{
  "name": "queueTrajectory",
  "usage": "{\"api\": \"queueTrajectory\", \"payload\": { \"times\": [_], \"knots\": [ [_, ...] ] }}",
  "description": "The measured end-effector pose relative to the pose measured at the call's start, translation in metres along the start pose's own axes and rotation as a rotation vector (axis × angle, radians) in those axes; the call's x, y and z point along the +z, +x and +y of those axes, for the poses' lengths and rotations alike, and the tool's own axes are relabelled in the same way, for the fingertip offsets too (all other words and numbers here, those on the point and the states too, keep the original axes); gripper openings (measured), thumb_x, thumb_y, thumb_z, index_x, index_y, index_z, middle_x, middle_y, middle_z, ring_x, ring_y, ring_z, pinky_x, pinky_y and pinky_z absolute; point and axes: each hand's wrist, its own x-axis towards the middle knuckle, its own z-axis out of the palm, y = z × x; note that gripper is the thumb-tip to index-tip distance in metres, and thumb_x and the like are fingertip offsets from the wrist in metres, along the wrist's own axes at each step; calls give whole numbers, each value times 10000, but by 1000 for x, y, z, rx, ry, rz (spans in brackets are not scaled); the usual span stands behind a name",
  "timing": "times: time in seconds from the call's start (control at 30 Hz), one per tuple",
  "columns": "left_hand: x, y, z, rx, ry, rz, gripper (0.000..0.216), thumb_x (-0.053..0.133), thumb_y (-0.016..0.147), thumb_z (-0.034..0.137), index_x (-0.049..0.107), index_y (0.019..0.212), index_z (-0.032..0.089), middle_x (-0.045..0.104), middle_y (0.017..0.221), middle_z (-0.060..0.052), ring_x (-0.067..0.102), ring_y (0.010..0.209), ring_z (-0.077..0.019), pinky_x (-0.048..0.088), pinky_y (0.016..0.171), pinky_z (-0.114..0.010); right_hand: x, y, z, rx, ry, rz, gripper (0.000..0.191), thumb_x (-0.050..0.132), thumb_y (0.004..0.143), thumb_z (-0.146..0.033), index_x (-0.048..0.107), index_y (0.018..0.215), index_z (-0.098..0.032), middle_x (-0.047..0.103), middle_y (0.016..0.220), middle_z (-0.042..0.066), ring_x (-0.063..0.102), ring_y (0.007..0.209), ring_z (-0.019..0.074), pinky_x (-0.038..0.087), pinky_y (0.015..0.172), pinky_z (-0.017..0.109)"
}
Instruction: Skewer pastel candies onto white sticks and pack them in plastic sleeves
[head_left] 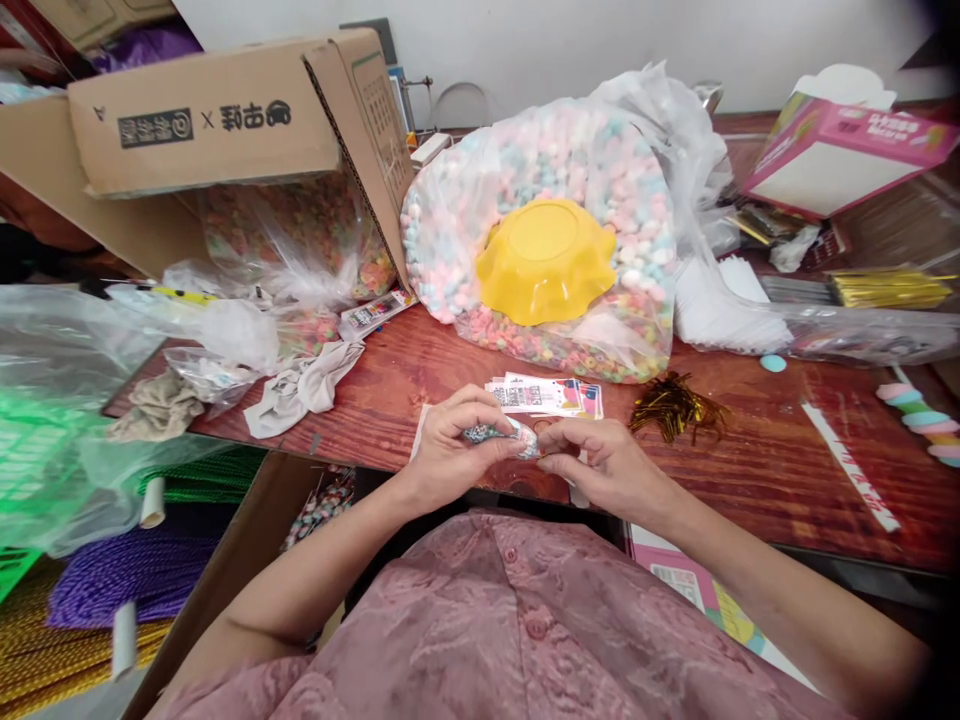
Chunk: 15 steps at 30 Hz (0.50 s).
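Note:
My left hand [454, 448] is closed around a small packet in a patterned, shiny wrapper [526, 438], held just above the table's front edge. The thumb and fingers of my right hand [596, 458] pinch at the packet's right end. Whether a thin tie is also between those fingertips is too small to tell. Right behind my hands lies a small stack of printed cards [551, 394]. A bunch of gold twist ties [677, 405] rests on the table to the right of them.
Behind stands a big clear bag of pastel candies [442, 230], a yellow wavy-rimmed bowl [546, 255] upside down on it. An open cardboard box [217, 125] is at left, near crumpled cloths [304, 390]. A printed strip [851, 468] and candy skewer [919, 415] lie right.

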Motion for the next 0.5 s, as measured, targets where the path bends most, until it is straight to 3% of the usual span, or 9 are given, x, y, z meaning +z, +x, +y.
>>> {"api": "queueTrajectory", "payload": {
  "times": [0.33,0.5],
  "knots": [
    [5,-7,6,219,186,-13,66,716,813,154,682,854,193,597,866,-8,593,773,-95,501,680,-224,12,-2,18,-91,-118,141,124,587,874,-145,696,867,-204,700,789,22,636,725,151,489,689,289],
    [5,-10,5,279,275,-29,91,704,810,129,674,863,196,602,882,-19,575,783,-107,498,690,-240,14,-5,22,-252,-286,248,137,545,902,-132,668,912,-191,691,830,52,625,762,168,495,700,312]
  ]
}}
